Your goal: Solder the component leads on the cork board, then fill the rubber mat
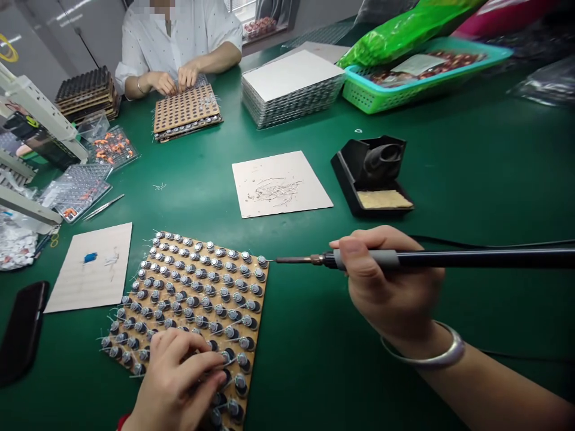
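A brown board (257,311) full of small round metal-topped parts with thin wire leads lies at the lower left of centre. Over its near part rests my left hand (182,377), fingers bent and drawn together near one of the parts; whatever they pinch is too small to make out. My right hand (390,287), with a silver bangle at the wrist, holds a soldering iron (431,259) by its grey grip. The iron's tip points left and is close to the part at the board's far right corner; whether they touch is unclear.
Beyond the board lie a white card (309,200) with wire clippings and a black iron stand (350,191) with a sponge. A phone (22,329) and another card (90,281) are at left. Across the table, a person's hands work on a similar board (188,108). A green basket (381,99) stands behind.
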Available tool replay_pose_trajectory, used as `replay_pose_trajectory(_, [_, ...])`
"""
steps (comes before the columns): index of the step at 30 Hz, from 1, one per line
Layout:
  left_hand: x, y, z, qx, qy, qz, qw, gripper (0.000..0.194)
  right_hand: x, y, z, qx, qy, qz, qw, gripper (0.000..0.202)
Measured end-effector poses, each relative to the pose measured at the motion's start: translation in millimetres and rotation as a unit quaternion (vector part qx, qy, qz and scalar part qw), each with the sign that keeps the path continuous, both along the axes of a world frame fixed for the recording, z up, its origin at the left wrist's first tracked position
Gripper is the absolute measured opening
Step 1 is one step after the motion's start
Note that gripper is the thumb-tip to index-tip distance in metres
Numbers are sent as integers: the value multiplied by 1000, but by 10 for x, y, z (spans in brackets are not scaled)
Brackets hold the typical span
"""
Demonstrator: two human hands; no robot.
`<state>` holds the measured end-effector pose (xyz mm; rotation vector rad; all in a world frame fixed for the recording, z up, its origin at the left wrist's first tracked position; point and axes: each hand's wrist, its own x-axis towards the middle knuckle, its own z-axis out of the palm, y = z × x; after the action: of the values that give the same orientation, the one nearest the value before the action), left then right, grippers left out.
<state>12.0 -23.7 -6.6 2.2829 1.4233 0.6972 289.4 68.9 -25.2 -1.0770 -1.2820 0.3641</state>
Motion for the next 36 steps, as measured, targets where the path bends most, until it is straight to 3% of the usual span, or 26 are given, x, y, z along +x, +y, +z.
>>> replay_pose_trajectory(6, [104, 21, 1, 30, 24, -12, 999, 13, -58, -67, 33, 7, 2, 44, 999, 24])
replay_pose_trajectory(14, [4, -167, -13, -22, -13, 38, 999, 9, -50, -106, 62, -21, 13, 61, 998, 25])
replay_pose_trajectory(21, [-97, -264, -8, -21, 53, 2, 998, 15, -41, -65, 23, 24, -9, 51, 998, 22])
replay_pose_trajectory(27, [-128, -291, -1, -22, 23, -25, 999, 14, -40, -61, -11, 13, -7, 45, 999, 20])
replay_pose_trajectory(36, [-52, -355, -53, 15, 9, -14, 1000, 13, -38, -49, -16, 9, -11, 48, 999, 21])
